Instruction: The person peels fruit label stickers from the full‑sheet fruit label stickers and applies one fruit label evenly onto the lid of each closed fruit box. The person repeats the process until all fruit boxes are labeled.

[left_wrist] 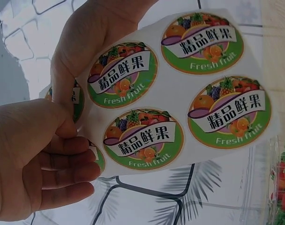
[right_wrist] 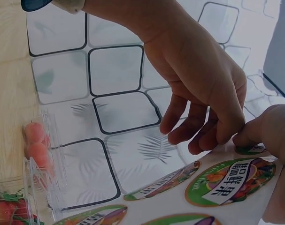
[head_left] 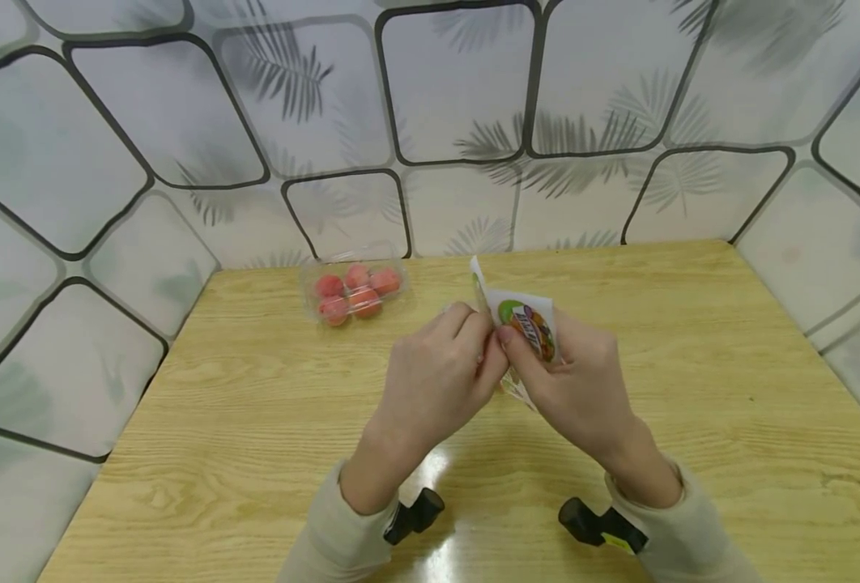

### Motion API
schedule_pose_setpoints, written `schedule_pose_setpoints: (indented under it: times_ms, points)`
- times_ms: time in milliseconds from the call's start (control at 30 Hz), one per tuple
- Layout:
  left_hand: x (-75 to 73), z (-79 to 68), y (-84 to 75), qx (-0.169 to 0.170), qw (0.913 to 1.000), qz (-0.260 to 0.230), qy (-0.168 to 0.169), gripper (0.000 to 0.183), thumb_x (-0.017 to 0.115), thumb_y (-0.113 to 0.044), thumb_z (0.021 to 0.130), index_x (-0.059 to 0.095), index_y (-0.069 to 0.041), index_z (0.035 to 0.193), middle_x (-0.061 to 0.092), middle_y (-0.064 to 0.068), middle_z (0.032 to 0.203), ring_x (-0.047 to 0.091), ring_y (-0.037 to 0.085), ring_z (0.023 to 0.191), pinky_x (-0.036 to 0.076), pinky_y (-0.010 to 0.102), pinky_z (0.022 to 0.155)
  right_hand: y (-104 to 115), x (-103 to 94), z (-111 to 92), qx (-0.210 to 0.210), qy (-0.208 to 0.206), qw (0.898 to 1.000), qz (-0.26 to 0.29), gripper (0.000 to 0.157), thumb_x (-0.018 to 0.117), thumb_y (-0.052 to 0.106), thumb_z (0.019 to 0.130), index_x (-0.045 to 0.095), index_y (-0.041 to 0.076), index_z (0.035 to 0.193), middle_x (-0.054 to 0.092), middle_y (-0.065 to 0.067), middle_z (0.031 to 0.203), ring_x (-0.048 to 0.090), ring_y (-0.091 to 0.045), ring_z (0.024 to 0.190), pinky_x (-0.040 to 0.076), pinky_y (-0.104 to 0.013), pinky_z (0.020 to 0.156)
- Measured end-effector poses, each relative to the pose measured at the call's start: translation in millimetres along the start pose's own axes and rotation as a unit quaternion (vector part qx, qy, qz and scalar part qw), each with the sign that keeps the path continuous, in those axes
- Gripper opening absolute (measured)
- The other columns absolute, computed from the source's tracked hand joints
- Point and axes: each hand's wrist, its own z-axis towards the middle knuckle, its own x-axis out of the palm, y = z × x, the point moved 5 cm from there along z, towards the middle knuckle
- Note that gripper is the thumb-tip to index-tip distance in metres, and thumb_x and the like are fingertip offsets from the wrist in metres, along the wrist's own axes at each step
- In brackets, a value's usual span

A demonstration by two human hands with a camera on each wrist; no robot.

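A white sheet of oval fruit stickers point(head_left: 528, 324) is held up between both hands above the table. My right hand point(head_left: 579, 380) grips the sheet, thumb on its face, and the paper bends around there. My left hand point(head_left: 440, 372) pinches at the sheet's edge with thumb and forefinger, close against the right thumb. In the left wrist view the green-rimmed stickers point(left_wrist: 144, 139) read "Fresh fruit", and the left hand's other fingers point(left_wrist: 62, 173) are loosely bent. Whether a sticker's edge is lifted there is hidden by the fingers.
A clear plastic box point(head_left: 306, 291) of round pinkish-red fruits point(head_left: 364, 301) stands open on the wooden table point(head_left: 219, 421), at the back left. Another clear box with strawberries point(right_wrist: 11, 211) shows in the wrist views. A patterned cloth wall point(head_left: 459, 89) surrounds the table's back and sides.
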Motion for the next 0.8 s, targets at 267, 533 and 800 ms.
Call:
schedule_pose_setpoints:
  times_ms: [267,533,800]
  points:
    - [-1.8,0.0,-0.7,0.004,0.9999,0.006,-0.009,0.013,0.063,-0.012,0.085,0.060,-0.010,0.072,0.050,-0.002,0.066,0.040,0.007,0.050,0.033,0.020,0.040,2.6,1.8,-0.5,-0.009,-0.006,1.000,-0.009,0.018,0.070,-0.009,0.082,0.068,-0.013,0.099,0.073,-0.020,0.087,0.071,-0.019,0.071,0.055,-0.021,0.058]
    - [-2.8,-0.3,-1.5,0.003,0.9999,0.003,-0.017,0.011,0.063,-0.010,0.083,0.060,-0.010,0.073,0.051,-0.001,0.067,0.041,0.007,0.050,0.034,0.021,0.040,4.5,-1.1,-0.1,0.011,-0.011,1.000,0.008,0.018,0.067,-0.014,0.082,0.067,-0.013,0.100,0.074,-0.019,0.089,0.070,-0.017,0.072,0.055,-0.018,0.061]
    - [-5.0,0.1,-4.5,0.017,0.9992,0.003,-0.037,0.013,0.061,-0.011,0.082,0.056,-0.011,0.069,0.047,-0.002,0.066,0.036,0.006,0.048,0.029,0.020,0.039,6.3,-4.5,0.1,0.054,0.001,0.997,0.058,0.023,0.064,-0.018,0.084,0.067,-0.012,0.106,0.074,-0.019,0.094,0.072,-0.018,0.080,0.056,-0.019,0.064]
